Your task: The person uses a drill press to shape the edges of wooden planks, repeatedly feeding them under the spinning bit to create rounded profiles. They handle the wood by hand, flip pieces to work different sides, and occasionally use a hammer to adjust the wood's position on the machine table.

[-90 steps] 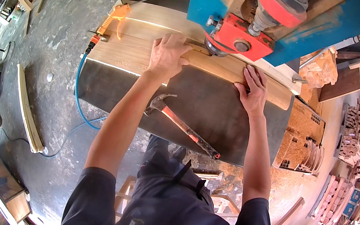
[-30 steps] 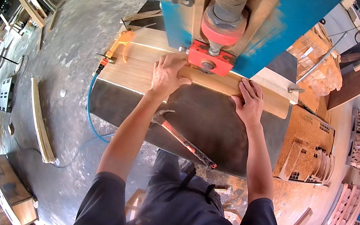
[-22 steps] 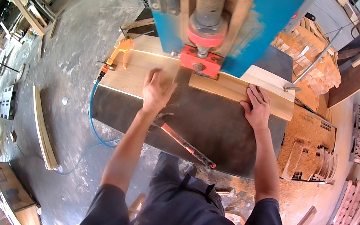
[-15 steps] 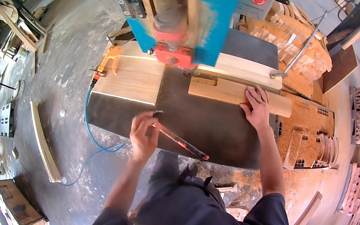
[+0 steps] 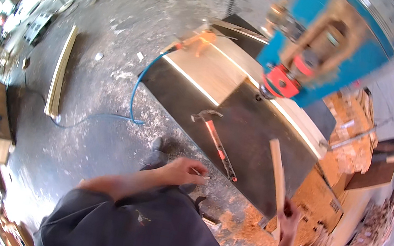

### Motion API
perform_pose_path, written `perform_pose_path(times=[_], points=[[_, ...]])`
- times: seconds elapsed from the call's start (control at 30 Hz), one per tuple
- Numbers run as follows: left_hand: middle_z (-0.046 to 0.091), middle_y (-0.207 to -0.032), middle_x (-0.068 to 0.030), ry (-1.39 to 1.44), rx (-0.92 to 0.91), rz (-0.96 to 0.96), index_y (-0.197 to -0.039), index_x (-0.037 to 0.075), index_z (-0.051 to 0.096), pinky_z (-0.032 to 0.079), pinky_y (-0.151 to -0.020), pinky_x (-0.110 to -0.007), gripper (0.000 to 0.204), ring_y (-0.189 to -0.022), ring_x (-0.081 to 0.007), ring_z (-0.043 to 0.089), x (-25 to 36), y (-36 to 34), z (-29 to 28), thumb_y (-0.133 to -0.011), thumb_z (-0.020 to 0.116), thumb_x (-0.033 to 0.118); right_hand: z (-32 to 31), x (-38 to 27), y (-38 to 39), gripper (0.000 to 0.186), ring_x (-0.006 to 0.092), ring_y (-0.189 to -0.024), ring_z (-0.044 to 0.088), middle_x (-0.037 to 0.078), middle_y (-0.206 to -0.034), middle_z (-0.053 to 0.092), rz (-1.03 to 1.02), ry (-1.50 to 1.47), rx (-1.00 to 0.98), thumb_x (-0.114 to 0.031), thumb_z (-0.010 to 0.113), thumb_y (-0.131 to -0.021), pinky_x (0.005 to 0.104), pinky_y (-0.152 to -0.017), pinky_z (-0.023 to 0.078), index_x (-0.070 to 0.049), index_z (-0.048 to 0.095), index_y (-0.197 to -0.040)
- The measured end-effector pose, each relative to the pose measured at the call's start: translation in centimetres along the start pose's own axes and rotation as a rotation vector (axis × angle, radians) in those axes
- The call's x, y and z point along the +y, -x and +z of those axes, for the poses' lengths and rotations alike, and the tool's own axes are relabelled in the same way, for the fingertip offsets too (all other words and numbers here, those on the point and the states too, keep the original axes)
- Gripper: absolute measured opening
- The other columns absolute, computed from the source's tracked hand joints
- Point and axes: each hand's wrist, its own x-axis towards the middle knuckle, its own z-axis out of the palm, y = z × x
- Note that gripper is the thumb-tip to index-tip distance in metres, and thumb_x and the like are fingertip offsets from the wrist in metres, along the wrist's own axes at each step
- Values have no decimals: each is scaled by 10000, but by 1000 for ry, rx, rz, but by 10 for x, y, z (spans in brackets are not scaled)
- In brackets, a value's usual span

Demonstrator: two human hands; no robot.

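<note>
My right hand (image 5: 289,218) grips the lower end of a wooden board (image 5: 278,174), which is tilted up and seen nearly edge-on over the right part of the dark machine table (image 5: 263,135). In front of my body, off the table's near edge, my left hand (image 5: 185,172) has its fingers curled together; a small pale bit shows at the fingertips, too small to name. A claw hammer (image 5: 217,145) with a red and black handle lies on the table between my hands, touched by neither.
A blue machine with a red tool head (image 5: 282,81) overhangs the table. A wide wooden panel (image 5: 209,70) and a long pale strip (image 5: 297,121) lie there. An orange air gun (image 5: 202,39) trails a blue hose (image 5: 138,83). Sawdust and wood pieces (image 5: 352,121) are heaped at right.
My right hand has lifted the board off the table and drawn it toward me. My left hand has moved from beside the hammer head to my body. The view has turned left.
</note>
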Motion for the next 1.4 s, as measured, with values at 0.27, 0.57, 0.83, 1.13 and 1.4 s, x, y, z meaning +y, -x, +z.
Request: perform_pose_path(times=[0.27,0.57,0.83,1.13,1.4], points=[[667,-1362,-60,832,5,352,-1499,41,546,517,-1077,-371,646,-1280,-156,596,20,26,-46,-917,827,61,192,-199,47,878,352,-1041,705,228,-1240,682,-700,207,-223,-163,820,-667,457,-925,582,44,555,-1477],[712,-1045,-55,1454,1005,742,-1191,61,650,576,-873,-364,409,-974,-177,692,-62,142,-352,-950,807,350,485,-434,-12,519,475,-948,727,272,-1017,738,-855,512,-587,-183,874,-825,495,-781,578,-4,665,-1265],[692,-1145,-85,958,2006,694,-1366,-9,561,559,-922,-321,417,-1020,-149,671,-138,253,-468,-985,675,114,640,-514,-22,428,476,-877,726,260,-930,737,-1147,457,-932,-177,857,-840,499,-749,572,1,683,-1189],[674,-1136,-71,1002,2524,425,-1343,29,592,524,-900,-305,458,-1022,-135,616,-241,358,-517,-1044,697,358,774,-557,-7,444,455,-843,722,228,-927,739,-1457,494,-1194,-246,868,-835,505,-722,565,-32,706,-1189],[679,-1042,-44,1254,2302,847,-1199,39,612,560,-836,-343,336,-927,-160,671,-305,411,-554,-1027,697,314,954,-604,67,406,426,-809,737,204,-894,749,-1561,351,-1368,-220,864,-832,477,-722,590,-35,719,-1163]])
